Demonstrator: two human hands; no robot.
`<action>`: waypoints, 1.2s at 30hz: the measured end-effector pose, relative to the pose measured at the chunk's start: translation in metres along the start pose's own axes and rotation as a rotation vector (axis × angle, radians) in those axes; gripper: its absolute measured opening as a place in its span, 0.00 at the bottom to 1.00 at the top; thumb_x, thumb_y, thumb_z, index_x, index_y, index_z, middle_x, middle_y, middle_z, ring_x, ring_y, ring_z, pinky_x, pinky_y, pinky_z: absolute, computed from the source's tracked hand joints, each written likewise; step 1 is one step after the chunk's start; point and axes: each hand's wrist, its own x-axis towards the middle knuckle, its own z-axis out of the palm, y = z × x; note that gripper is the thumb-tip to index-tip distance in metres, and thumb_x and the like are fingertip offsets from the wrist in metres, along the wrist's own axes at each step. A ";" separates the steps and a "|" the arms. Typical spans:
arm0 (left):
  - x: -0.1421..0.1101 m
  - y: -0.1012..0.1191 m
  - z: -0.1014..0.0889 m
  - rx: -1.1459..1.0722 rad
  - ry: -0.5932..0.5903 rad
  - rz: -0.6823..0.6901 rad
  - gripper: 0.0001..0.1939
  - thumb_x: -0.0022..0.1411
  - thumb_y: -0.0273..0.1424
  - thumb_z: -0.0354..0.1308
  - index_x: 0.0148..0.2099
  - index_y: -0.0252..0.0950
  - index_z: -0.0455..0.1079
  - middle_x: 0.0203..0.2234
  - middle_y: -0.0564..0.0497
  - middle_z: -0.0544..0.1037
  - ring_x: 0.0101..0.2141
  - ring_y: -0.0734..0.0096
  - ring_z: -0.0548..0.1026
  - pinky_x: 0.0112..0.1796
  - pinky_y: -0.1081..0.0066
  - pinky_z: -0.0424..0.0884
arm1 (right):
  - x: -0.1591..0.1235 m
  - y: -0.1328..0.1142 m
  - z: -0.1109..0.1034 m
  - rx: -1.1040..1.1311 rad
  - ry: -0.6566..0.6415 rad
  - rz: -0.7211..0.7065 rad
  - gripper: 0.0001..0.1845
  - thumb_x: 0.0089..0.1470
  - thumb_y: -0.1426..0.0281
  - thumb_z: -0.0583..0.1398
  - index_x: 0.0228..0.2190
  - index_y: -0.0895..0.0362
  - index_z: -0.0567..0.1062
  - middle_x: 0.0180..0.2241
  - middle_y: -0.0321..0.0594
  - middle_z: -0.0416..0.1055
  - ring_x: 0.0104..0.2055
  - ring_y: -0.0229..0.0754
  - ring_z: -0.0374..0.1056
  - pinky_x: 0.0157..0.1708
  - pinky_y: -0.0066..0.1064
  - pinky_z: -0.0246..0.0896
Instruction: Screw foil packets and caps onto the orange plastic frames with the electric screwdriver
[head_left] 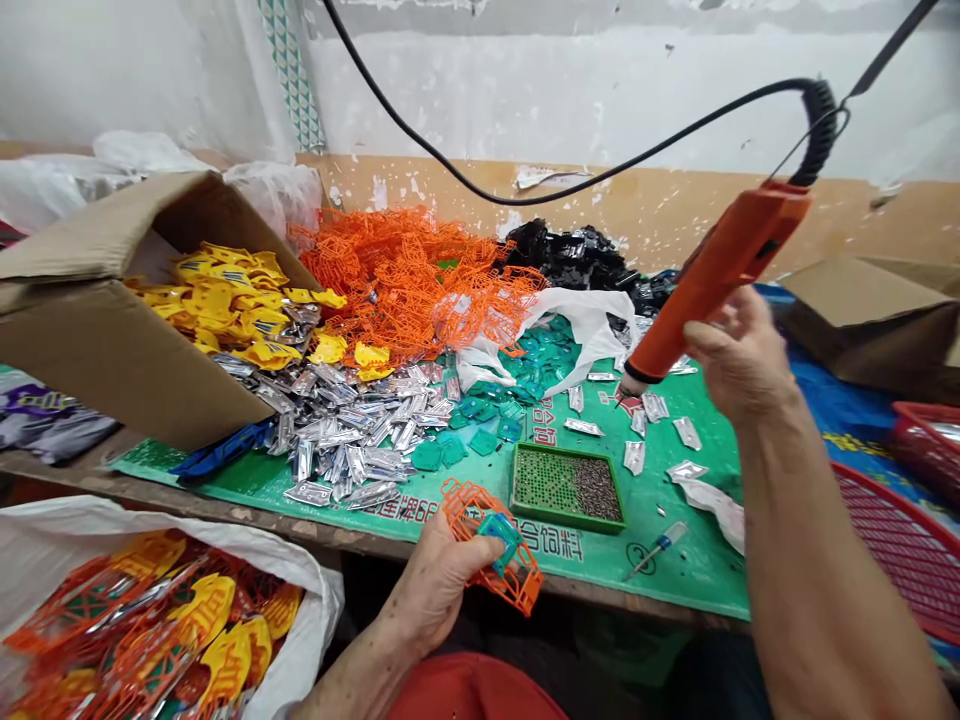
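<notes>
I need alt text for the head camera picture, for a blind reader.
The left hand holds an orange frame with a teal piece; the right hand grips an orange corded tool. Silver parts lie piled on the green table cover.

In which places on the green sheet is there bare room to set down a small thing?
Two small patches look free, apart from specks: on the green sheet between the green tray and the small screwdriver, and to the screwdriver's right, in front of the white strip. It is crowded left of the tray: teal pieces, silver pieces, and orange frames farther back.
</notes>
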 end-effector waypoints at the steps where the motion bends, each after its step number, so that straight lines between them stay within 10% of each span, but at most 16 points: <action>1: 0.000 0.000 -0.001 -0.002 -0.002 0.010 0.16 0.47 0.25 0.63 0.40 0.35 0.68 0.30 0.53 0.75 0.30 0.70 0.74 0.34 0.68 0.73 | 0.004 -0.005 0.010 0.056 -0.094 0.038 0.25 0.35 0.64 0.68 0.39 0.57 0.74 0.42 0.51 0.74 0.40 0.48 0.73 0.35 0.42 0.66; 6: 0.000 0.002 -0.005 0.013 0.020 0.001 0.15 0.48 0.26 0.63 0.40 0.35 0.68 0.29 0.54 0.75 0.28 0.72 0.73 0.34 0.69 0.72 | 0.000 -0.031 0.048 0.334 -0.299 0.288 0.27 0.31 0.70 0.67 0.39 0.57 0.72 0.28 0.40 0.74 0.24 0.41 0.71 0.27 0.38 0.66; 18: 0.003 0.007 -0.004 -0.022 0.056 -0.063 0.18 0.47 0.28 0.65 0.42 0.36 0.67 0.32 0.53 0.76 0.31 0.71 0.73 0.36 0.69 0.71 | -0.116 -0.027 0.080 0.404 0.050 0.215 0.29 0.36 0.69 0.69 0.43 0.59 0.72 0.20 0.29 0.70 0.18 0.37 0.66 0.21 0.32 0.64; 30: 0.004 0.006 0.003 -0.032 0.080 -0.095 0.17 0.45 0.28 0.65 0.40 0.35 0.69 0.30 0.53 0.75 0.29 0.72 0.72 0.33 0.70 0.71 | -0.126 -0.014 0.086 0.413 0.064 0.271 0.17 0.34 0.73 0.68 0.31 0.59 0.72 0.19 0.29 0.69 0.18 0.37 0.65 0.20 0.32 0.64; 36: 0.005 0.006 0.004 -0.025 0.077 -0.104 0.18 0.45 0.29 0.65 0.41 0.35 0.68 0.31 0.52 0.76 0.29 0.71 0.72 0.34 0.70 0.71 | -0.127 -0.011 0.085 0.431 0.043 0.275 0.27 0.34 0.71 0.69 0.40 0.59 0.71 0.20 0.28 0.70 0.18 0.38 0.65 0.21 0.33 0.64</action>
